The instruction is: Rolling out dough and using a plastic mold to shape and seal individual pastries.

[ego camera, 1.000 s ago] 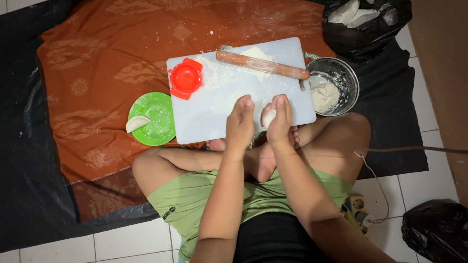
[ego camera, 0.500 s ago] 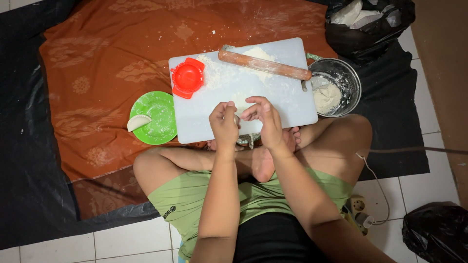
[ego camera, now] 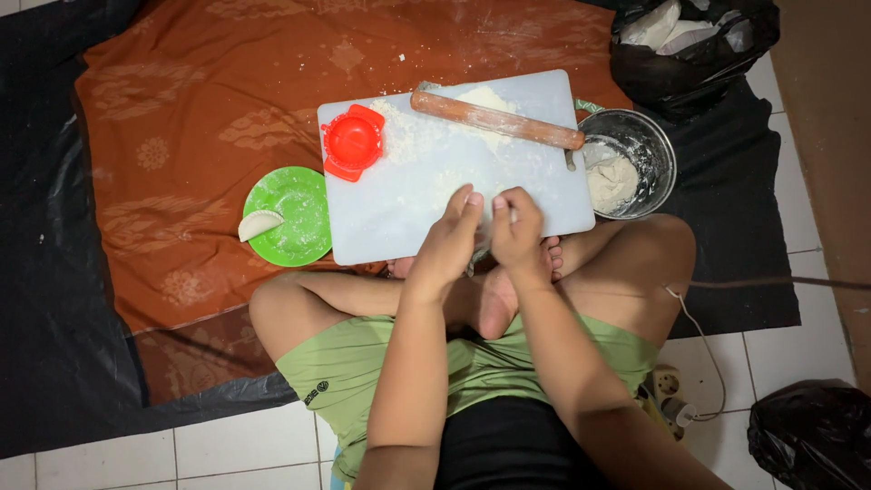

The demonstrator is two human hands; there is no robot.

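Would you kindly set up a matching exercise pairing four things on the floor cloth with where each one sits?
Things:
1. red dumpling mould
2. wooden rolling pin
3. folded dumpling
4. lump of dough

Places:
a. inside the metal bowl
b. on the green plate
c. across the far edge of the white cutting board
d. on the board's left corner

Pairs: 1-d, 2-c, 3-b, 4-a

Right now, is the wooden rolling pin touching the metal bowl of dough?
Cannot tell. In the head view the rolling pin lies across the white cutting board, its right end meeting the metal bowl rim in the picture, no gap visible, but contact isn't plain.
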